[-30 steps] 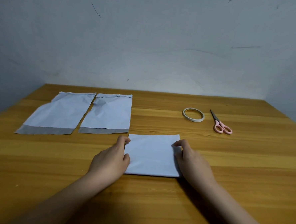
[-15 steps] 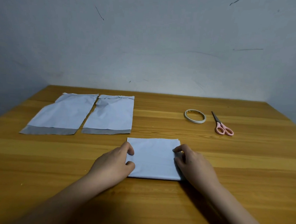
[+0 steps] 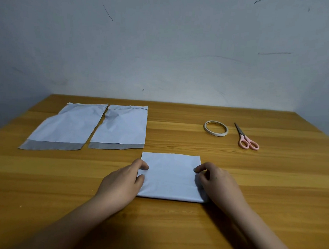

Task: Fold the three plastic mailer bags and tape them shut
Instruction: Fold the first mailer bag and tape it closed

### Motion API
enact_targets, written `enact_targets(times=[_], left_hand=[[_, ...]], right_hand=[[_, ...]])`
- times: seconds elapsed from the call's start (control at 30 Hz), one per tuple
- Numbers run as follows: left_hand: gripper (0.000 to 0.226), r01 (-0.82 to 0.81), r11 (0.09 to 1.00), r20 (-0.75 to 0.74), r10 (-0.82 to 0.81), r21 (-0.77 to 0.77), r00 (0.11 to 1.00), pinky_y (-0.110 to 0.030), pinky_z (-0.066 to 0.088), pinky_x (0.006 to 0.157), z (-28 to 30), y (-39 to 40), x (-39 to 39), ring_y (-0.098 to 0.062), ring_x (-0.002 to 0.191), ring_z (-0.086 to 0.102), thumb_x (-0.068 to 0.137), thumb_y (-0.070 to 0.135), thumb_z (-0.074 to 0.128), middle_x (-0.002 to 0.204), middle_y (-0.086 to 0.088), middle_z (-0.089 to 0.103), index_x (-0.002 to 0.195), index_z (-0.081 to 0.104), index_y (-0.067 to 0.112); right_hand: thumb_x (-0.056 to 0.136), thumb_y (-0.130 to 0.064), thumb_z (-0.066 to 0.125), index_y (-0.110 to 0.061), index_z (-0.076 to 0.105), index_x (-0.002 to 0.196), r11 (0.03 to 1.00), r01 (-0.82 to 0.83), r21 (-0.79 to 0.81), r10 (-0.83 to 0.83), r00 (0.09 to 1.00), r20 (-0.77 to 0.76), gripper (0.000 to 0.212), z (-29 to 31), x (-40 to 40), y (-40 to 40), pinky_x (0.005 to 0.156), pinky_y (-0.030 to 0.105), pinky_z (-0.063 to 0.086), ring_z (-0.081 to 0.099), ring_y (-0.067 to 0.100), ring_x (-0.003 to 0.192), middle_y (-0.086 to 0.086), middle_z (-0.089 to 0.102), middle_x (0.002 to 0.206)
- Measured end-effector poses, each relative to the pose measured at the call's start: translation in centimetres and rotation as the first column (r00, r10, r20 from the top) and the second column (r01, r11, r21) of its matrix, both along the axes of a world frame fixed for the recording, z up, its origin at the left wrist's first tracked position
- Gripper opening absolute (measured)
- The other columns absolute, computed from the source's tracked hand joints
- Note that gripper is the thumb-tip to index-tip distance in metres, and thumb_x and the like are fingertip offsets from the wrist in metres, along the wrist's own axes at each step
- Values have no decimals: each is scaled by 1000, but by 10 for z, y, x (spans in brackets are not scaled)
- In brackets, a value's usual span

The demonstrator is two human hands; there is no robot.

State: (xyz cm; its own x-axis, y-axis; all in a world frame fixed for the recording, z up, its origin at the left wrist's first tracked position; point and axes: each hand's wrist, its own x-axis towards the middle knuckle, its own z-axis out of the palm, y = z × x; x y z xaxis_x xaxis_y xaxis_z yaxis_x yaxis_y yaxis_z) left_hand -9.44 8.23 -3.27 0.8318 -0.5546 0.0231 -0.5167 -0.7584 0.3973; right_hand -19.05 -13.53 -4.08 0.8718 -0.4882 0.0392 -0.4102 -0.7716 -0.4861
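A white mailer bag [image 3: 169, 177], folded in half, lies on the wooden table [image 3: 252, 187] right in front of me. My left hand [image 3: 122, 181] holds its left edge, with the curled index fingertip and thumb on the plastic. My right hand [image 3: 217, 182] holds the right edge the same way. Two more mailer bags lie flat and unfolded at the back left, grey strips toward me: the outer one [image 3: 66, 127] and the inner one [image 3: 124, 127]. A roll of tape [image 3: 215, 128] lies flat at the back right.
Pink-handled scissors [image 3: 246, 138] lie just right of the tape, blades pointing away from me. A pale wall rises behind the table's far edge. Bare wood surrounds the folded bag on the near and right sides.
Both hands have slid a little toward me along the folded bag's side edges. The bag, tape and scissors have stayed in place.
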Motion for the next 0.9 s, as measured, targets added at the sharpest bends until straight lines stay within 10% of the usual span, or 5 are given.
enact_targets(times=[0.63, 0.9], left_hand=[[28, -31, 995, -92, 22, -96, 996, -26, 38, 58, -2, 4, 1, -9, 68, 54, 97, 32, 46, 73, 7, 50, 124, 46, 37], [29, -183, 910, -563, -65, -372, 824, -17, 33, 42, 3, 18, 5, -8, 41, 41, 89, 18, 62, 47, 9, 52, 116, 53, 27]], right_hand=[[91, -35, 54, -31, 59, 106, 998, -17, 63, 19, 1000, -24, 16, 9, -5, 1, 68, 33, 49, 61, 15, 74, -5, 67, 79], [85, -29, 70, -28, 55, 110, 797, 14, 603, 17, 999, -46, 29, 26, -32, -9, 45, 15, 40, 56, 8, 48, -3, 70, 70]])
